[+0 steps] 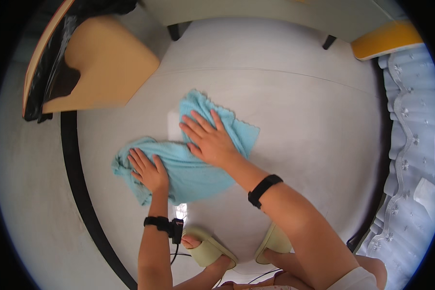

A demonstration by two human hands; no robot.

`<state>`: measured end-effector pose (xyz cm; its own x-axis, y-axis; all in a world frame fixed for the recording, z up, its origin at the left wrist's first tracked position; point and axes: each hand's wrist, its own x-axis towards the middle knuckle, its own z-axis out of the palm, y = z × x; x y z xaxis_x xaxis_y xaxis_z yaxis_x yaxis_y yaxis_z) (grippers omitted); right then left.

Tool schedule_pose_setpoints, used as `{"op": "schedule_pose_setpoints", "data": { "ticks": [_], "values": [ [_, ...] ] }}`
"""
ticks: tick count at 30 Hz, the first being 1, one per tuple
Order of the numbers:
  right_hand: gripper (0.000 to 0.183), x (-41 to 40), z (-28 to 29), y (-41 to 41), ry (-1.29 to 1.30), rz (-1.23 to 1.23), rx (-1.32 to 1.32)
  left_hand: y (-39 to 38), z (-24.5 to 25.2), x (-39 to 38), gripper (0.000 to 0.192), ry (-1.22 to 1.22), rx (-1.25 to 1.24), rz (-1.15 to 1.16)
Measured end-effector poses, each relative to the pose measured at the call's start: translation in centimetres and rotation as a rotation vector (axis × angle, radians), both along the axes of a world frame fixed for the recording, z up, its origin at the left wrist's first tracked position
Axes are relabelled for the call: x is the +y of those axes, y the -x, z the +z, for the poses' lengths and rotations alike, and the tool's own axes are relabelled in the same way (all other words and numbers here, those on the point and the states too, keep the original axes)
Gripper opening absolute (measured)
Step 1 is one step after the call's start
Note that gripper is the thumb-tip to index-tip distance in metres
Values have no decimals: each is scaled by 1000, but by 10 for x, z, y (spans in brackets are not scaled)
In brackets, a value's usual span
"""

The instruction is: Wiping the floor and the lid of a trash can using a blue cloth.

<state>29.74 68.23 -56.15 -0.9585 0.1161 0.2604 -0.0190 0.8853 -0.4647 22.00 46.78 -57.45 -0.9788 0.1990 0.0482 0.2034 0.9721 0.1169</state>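
Observation:
A light blue towel-like cloth (199,183) with a scalloped edge lies bunched and creased on the pale floor (311,112). My left hand (149,171) rests palm down on the cloth's left part, fingers spread. Farther forward and to the right, my right hand (211,140) presses flat on a folded upper part, its fingers also apart. Neither hand grips the fabric. Dark marks show on the cloth near my left hand. Each forearm wears a black strap; the left strap (163,224) carries a small device with a cable.
Green slippers (210,252) are on my feet close behind the cloth. A tan panel (108,69) with black plastic stands at upper left, above a black baseboard (76,156). Grey furniture with black legs (329,42) crosses the top. A pale patterned fabric (402,145) hangs at right.

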Motion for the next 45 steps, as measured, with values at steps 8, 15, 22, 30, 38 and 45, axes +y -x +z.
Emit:
{"op": "schedule_pose_setpoints", "data": {
  "ticks": [8, 15, 22, 30, 38, 45],
  "values": [
    [53, 104, 7, -81, -117, -270, -91, 45, 9, 149, 64, 81, -149, -457],
    [66, 177, 41, -255, -181, -555, -743, -64, 15, 261, 66, -48, -143, -1122],
    [71, 228, 124, -445, 62, -816, -1461, -140, 44, 278, 65, -172, -373, -1421],
    [71, 181, 64, -441, 331, -1061, -672, -143, 56, 246, 67, -89, -424, -1355],
    [82, 142, 4, -335, 62, -1457, -440, -144, 42, 274, 73, 62, -171, -1064],
    [73, 170, 12, -319, -40, -1140, -364, -161, 32, 293, 70, 32, -209, -1165]
  ]
}}
